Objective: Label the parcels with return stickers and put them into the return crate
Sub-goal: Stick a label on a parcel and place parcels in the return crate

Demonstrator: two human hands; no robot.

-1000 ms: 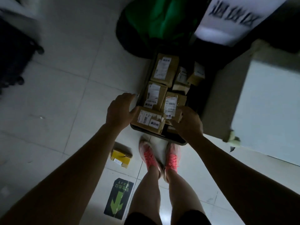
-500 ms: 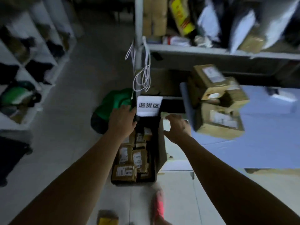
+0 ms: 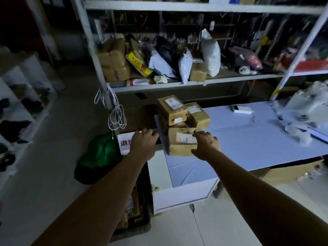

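Nearest parcel [image 3: 181,146] at worktop [image 3: 248,144] corner, front of stack [image 3: 174,109]. Your right hand [image 3: 206,145] at its 3 o'clock end, fingers bent; grip or mere touch, cannot tell. Left hand [image 3: 143,143] loose, empty, at its 9 o'clock. Bring left to opposite end, clamp both ends, lift level. Return crate [image 3: 147,215] on floor, 7 o'clock of parcel.
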